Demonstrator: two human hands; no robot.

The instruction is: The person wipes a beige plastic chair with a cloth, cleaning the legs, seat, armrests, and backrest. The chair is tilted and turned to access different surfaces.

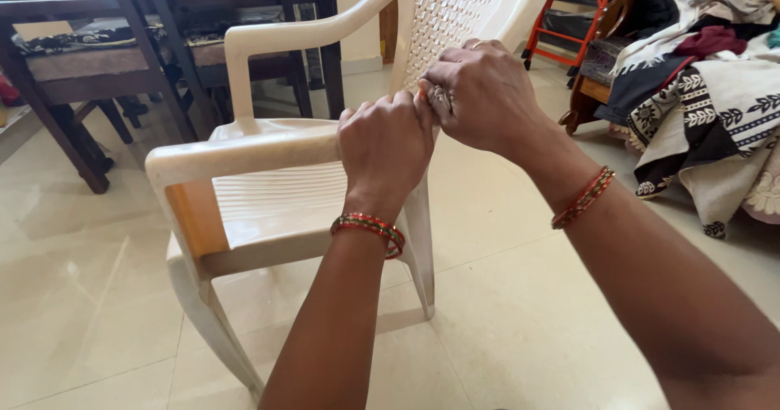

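Note:
My left hand (pixel 385 146) is curled into a fist in front of the near armrest of a cream plastic chair (pixel 268 203). I cannot tell whether it touches the armrest. My right hand (pixel 481 93) is closed too and presses against the left fist's top knuckles, with its fingertips pinched where the two hands meet. A ring (pixel 441 98) shows on a finger at that spot. Anything small held between the hands is hidden. Both wrists carry red and green bangles (pixel 370 228).
The chair stands on a pale tiled floor (pixel 520 312). Dark wooden chairs with patterned cushions (pixel 77 60) stand at the back left. A heap of clothes and patterned cloth (pixel 707 93) lies on furniture at the right, and a red metal frame (pixel 569 28) stands behind it.

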